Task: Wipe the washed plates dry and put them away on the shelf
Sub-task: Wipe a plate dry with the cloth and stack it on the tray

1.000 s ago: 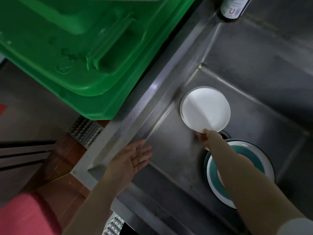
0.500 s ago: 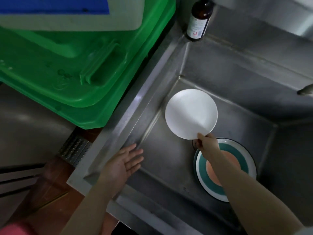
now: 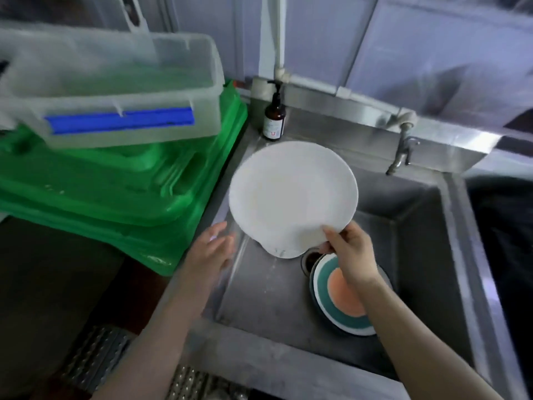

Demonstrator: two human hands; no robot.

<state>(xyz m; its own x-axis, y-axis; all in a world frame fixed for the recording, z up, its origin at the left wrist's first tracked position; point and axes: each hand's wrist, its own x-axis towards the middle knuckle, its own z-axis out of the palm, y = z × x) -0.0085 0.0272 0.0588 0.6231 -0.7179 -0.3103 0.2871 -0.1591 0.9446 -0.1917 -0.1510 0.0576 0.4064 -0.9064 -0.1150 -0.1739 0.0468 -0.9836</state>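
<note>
- So the white plate (image 3: 292, 194) is up out of the steel sink (image 3: 450, 255), held over the basin's left half, tilted with its face toward the camera.
- Right hand (image 3: 350, 255) has it pinched at the rim, thumb on the near face and the other fingers curled behind, right around the plate's 5 o'clock edge. That's the only grip on it.
- Left hand (image 3: 212, 251) is spread flat with relaxed fingers, holding nothing, hovering at the sink's left rim. From the plate's centre it sits at about 8 o'clock, just beside the lower-left edge but not touching as far as I can tell.
- The bit that matters imo: the plate is round so there's no long axis to line up. The free rim from 7 to 9 o'clock faces the left hand, so that's the nearer hand for a second hold.
- No cloth in view anywhere, so wiping hasn't started by my read.
- 1 more dish, the teal and orange plate (image 3: 340, 307), lies flat in the sink bottom at 5 o'clock from the white one, partly under the right forearm and next to the drain (image 3: 310, 259).
- Can't see the shelf from here.
</note>
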